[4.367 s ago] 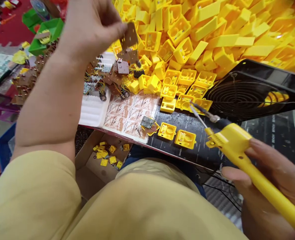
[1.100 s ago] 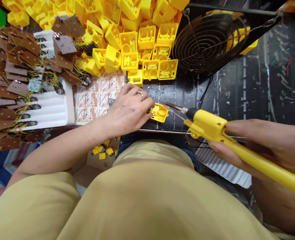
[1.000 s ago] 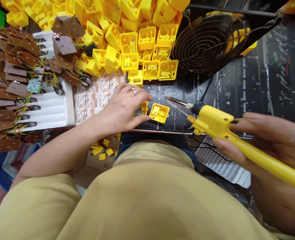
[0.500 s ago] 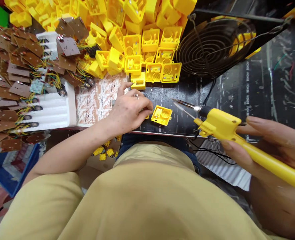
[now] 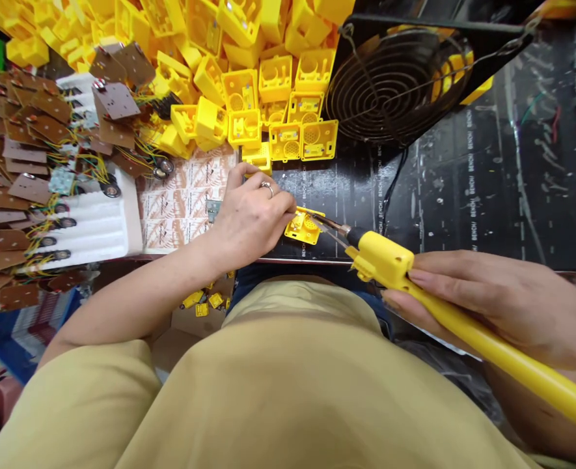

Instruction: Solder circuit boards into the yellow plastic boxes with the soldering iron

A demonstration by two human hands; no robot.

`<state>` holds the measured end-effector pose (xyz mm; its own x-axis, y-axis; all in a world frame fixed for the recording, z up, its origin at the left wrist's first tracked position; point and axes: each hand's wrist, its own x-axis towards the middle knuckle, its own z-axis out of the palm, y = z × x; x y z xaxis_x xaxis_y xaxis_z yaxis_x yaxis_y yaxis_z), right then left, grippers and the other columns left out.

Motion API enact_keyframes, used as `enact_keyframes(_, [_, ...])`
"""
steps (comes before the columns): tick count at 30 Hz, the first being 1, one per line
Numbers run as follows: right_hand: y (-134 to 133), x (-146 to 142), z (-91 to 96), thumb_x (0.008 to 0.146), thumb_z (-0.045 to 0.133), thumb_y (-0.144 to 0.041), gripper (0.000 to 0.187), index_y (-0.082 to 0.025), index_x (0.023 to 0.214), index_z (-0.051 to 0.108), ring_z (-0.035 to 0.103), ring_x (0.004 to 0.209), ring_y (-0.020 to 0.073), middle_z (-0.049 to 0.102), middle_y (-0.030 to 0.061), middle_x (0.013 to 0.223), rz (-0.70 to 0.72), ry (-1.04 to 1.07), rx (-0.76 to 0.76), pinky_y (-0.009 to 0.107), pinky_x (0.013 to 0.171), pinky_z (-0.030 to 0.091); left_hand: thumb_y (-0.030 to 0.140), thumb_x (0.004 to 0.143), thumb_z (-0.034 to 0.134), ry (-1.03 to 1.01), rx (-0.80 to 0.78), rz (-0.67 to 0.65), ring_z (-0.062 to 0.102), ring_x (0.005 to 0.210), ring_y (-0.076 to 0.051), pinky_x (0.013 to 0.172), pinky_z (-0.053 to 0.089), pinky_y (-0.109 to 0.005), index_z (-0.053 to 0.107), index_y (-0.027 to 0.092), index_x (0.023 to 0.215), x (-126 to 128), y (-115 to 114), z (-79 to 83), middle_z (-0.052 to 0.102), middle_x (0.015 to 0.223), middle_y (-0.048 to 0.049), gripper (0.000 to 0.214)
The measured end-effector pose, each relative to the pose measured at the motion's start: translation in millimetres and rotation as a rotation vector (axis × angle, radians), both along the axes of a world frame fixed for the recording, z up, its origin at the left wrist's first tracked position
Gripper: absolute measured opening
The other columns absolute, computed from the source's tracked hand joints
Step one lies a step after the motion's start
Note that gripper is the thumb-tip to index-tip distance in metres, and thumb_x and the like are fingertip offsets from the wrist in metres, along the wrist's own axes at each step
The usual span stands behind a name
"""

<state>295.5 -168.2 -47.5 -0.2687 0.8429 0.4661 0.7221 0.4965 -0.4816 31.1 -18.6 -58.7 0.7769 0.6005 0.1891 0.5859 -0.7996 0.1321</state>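
Observation:
My right hand (image 5: 497, 299) grips a yellow soldering iron (image 5: 385, 259) with a guide tube beside its metal shaft. The iron's tip reaches over a small yellow plastic casing (image 5: 303, 232), which lies open side up near the bench's front edge. Whether the tip touches anything inside it cannot be made out. My left hand (image 5: 257, 213), a ring on one finger, has thumb and fingers pinched together at the casing's left edge; what they hold is hidden. Left of that hand, a small green circuit board (image 5: 213, 210) is partly covered.
Many yellow casings (image 5: 243, 127) are piled at the back. A black fan (image 5: 380, 98) stands behind the iron. To the left, brown boards (image 5: 28, 189) with wires and small speakers crowd a white foam tray (image 5: 97, 225). A blue crate (image 5: 9, 339) sits below.
My right hand has brought the soldering iron left, and its tip is now over the casing. The left hand stays pinched, closer to the casing. The whole view has shifted slightly.

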Motion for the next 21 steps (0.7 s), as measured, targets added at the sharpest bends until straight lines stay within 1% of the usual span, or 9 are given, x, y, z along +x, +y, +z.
enact_keyframes(2, [4.3,3.7,-4.1,0.102,0.065,-0.029,0.004,-0.025,0.104,0.065,0.076,0.074,0.0136,0.077,0.0005,0.086,0.076,-0.021,0.020,0.021,0.072,0.066,0.028,0.103,0.051,0.027,0.026,-0.008,0.066,0.098,-0.024,0.108,0.050,-0.057,0.071,0.022,0.087,0.5,-1.6,0.8,0.070,0.082,-0.0034,0.026])
enact_keyframes(4, [4.5,6.6,-7.3,0.104,0.062,-0.031,0.010,-0.024,0.098,0.066,0.076,0.075,0.0145,0.076,0.0024,0.085,0.049,-0.045,-0.025,0.023,0.076,0.067,0.027,0.103,0.050,0.039,0.038,-0.013,0.066,0.098,-0.025,0.106,0.051,-0.058,0.071,0.023,0.086,1.0,-2.9,1.7,0.070,0.083,-0.0037,0.027])
enact_keyframes(8, [0.4,7.4,-8.4,0.106,0.058,-0.034,0.019,-0.025,0.091,0.066,0.076,0.077,0.0158,0.075,0.0026,0.084,0.044,-0.076,-0.053,0.027,0.076,0.067,0.026,0.103,0.050,0.017,0.001,-0.002,0.065,0.100,-0.026,0.106,0.051,-0.059,0.070,0.023,0.088,1.7,-3.8,3.7,0.071,0.086,-0.0044,0.026])
enact_keyframes(11, [2.0,4.1,-5.7,0.104,0.061,-0.030,0.011,-0.025,0.095,0.065,0.076,0.078,0.0157,0.075,0.0017,0.086,0.059,-0.057,-0.036,0.026,0.078,0.067,0.027,0.104,0.049,0.060,-0.052,0.007,0.065,0.102,-0.026,0.109,0.049,-0.058,0.069,0.022,0.086,3.8,-3.6,6.6,0.071,0.089,-0.0053,0.027])
enact_keyframes(12, [3.8,2.3,-4.2,0.102,0.065,-0.027,0.005,-0.025,0.097,0.064,0.076,0.078,0.0153,0.076,0.0009,0.087,0.069,-0.049,-0.019,0.025,0.078,0.067,0.026,0.104,0.048,0.083,-0.056,0.004,0.066,0.103,-0.025,0.110,0.049,-0.057,0.069,0.022,0.085,4.9,-3.5,7.6,0.071,0.089,-0.0051,0.028])
enact_keyframes(13, [5.8,0.2,-2.3,0.098,0.070,-0.023,0.006,-0.025,0.099,0.064,0.076,0.076,0.0148,0.076,0.0002,0.088,0.086,-0.041,0.009,0.024,0.079,0.067,0.025,0.104,0.048,0.103,-0.052,0.002,0.066,0.102,-0.025,0.110,0.049,-0.056,0.069,0.023,0.085,6.1,-3.4,8.4,0.071,0.088,-0.0050,0.029])
enact_keyframes(16, [10.5,-4.1,4.7,0.091,0.079,-0.016,0.022,-0.024,0.101,0.061,0.075,0.075,0.0136,0.076,-0.0007,0.087,0.119,-0.038,0.074,0.023,0.079,0.066,0.022,0.104,0.046,0.152,-0.007,-0.004,0.066,0.100,-0.025,0.107,0.050,-0.056,0.069,0.022,0.084,8.8,-2.9,9.6,0.071,0.086,-0.0053,0.030])
enact_keyframes(19, [8.5,1.2,10.5,0.093,0.078,-0.022,0.018,-0.024,0.101,0.061,0.075,0.079,0.0145,0.076,0.0003,0.089,0.091,-0.052,0.016,0.027,0.081,0.066,0.018,0.102,0.046,0.212,0.086,-0.039,0.067,0.098,-0.025,0.103,0.053,-0.055,0.069,0.020,0.084,9.3,-2.1,9.9,0.071,0.083,-0.0055,0.029])
enact_keyframes(21, [3.5,9.4,12.4,0.095,0.077,-0.028,0.014,-0.027,0.101,0.064,0.074,0.075,0.0147,0.077,-0.0007,0.092,0.069,-0.079,0.000,0.027,0.071,0.066,0.016,0.101,0.047,0.239,0.140,-0.071,0.068,0.097,-0.025,0.103,0.054,-0.053,0.069,0.020,0.084,8.8,-1.4,10.3,0.071,0.083,-0.0045,0.029])
